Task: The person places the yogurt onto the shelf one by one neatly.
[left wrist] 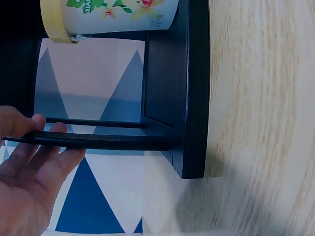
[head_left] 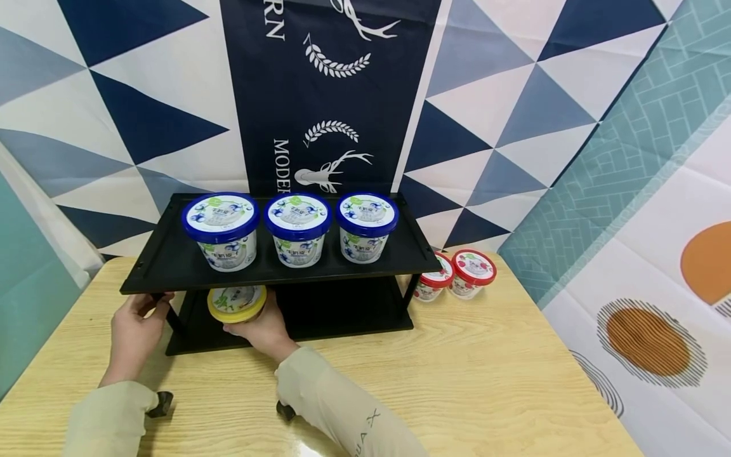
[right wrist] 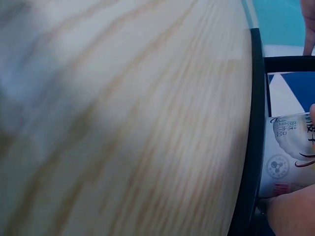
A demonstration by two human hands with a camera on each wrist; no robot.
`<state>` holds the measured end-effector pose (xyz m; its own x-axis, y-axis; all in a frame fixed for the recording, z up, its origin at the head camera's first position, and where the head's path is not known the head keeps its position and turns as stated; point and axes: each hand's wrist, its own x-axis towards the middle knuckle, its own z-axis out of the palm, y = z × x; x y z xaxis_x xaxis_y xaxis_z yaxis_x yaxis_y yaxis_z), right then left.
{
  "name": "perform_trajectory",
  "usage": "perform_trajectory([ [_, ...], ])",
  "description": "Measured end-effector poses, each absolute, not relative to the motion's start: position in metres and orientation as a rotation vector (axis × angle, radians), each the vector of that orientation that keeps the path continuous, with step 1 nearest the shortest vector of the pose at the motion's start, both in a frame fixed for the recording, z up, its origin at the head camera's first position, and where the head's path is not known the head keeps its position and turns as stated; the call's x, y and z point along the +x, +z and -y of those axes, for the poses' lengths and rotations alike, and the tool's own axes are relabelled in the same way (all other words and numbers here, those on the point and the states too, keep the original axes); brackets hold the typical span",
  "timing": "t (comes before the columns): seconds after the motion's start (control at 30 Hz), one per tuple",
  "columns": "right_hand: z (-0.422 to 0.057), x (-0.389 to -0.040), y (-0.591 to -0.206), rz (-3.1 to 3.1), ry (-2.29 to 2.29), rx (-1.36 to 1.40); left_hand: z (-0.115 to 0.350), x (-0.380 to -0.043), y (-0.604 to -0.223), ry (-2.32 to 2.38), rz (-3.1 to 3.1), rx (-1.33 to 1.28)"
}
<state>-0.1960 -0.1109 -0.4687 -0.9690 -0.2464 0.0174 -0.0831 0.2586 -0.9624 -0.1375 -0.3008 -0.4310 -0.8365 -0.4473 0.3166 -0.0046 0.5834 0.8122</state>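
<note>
Both hands are occupied: the left hand [head_left: 137, 324] has its thumb and fingers on either side of the left post [left wrist: 108, 141], and the right hand [head_left: 264, 327] holds a yellow-lidded tub [head_left: 235, 299] from its right and front, fingers curled about its side. Behind everything hangs a patterned cloth [head_left: 468, 127], triangles in white, navy and grey-blue flanking a dark panel [head_left: 337, 95] with deer heads and leaf sprays; below spreads the wood-grained counter [head_left: 485, 381]; on it stands a black two-tier shelf [head_left: 414, 254]; pale sleeves [head_left: 342, 406] reach in from the near edge. Three blue-lidded tubs [head_left: 298, 230] stand upright in a row along the upper board; two red-lidded tubs [head_left: 474, 273] sit on the counter just beside the shelf's right end, one partly hidden by it; the held tub is between the boards, toward the left end, near the gripped post; whether its base touches the lower board [head_left: 342, 311] I cannot tell.
</note>
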Motion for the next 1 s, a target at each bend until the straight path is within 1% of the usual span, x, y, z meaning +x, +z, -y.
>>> perform_trajectory([
  [0.33,0.109,-0.195,-0.468,-2.409,-1.754,-0.309,0.301,-0.138,-0.432,-1.158,2.336,0.366],
  [0.67,0.103,-0.198,-0.468,-2.379,-1.748,-0.392,0.3,-0.139,-0.431,-1.155,2.332,0.383],
  [1.0,0.08,-0.2,-0.464,-2.374,-1.698,-0.422,0.299,-0.137,-0.432,-1.168,2.317,0.346],
])
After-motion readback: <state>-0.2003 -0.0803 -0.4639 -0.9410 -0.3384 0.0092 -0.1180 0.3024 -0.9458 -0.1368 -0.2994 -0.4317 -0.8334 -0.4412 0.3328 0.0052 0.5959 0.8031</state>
